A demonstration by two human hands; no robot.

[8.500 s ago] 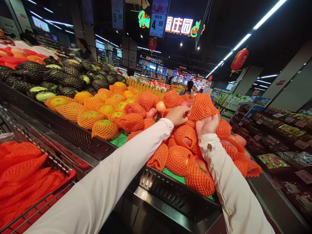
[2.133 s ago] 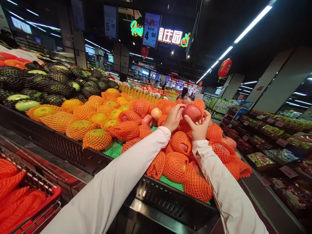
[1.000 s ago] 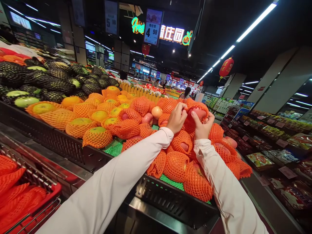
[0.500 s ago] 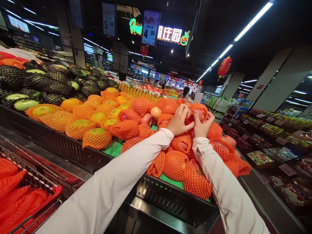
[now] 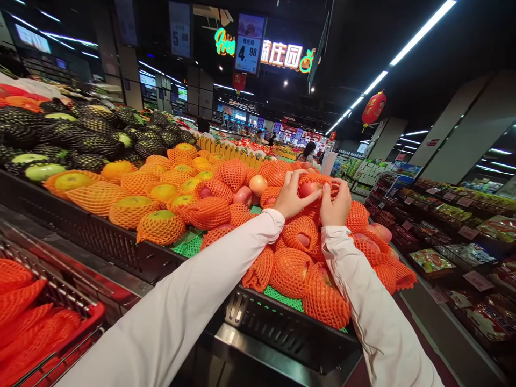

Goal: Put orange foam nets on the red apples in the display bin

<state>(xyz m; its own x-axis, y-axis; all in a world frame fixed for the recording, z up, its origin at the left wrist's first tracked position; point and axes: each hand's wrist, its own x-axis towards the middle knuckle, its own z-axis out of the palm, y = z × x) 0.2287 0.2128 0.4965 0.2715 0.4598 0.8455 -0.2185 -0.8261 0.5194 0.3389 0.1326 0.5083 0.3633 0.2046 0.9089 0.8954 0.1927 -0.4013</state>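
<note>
Between my hands, on top of the heap at the far part of the crate, is a red apple partly inside an orange foam net sleeve. My left hand is closed around the apple's left side, its thumb along the near face. With thumb and bent fingers, my right hand pinches the net's edge at the apple's right side. Its fingertips are partly hidden. Netted apples lie below and around both hands. A bare apple rests left of my left hand.
Netted oranges and dark-netted green produce fill the display to the left. The black crate wall runs along the front. A cart with red foam nets stands at lower left. Shelves of packaged goods line the right.
The apple's bare red face now shows between my hands, nearer the left one. My right hand's fingers have curled in closer at the net's edge.
</note>
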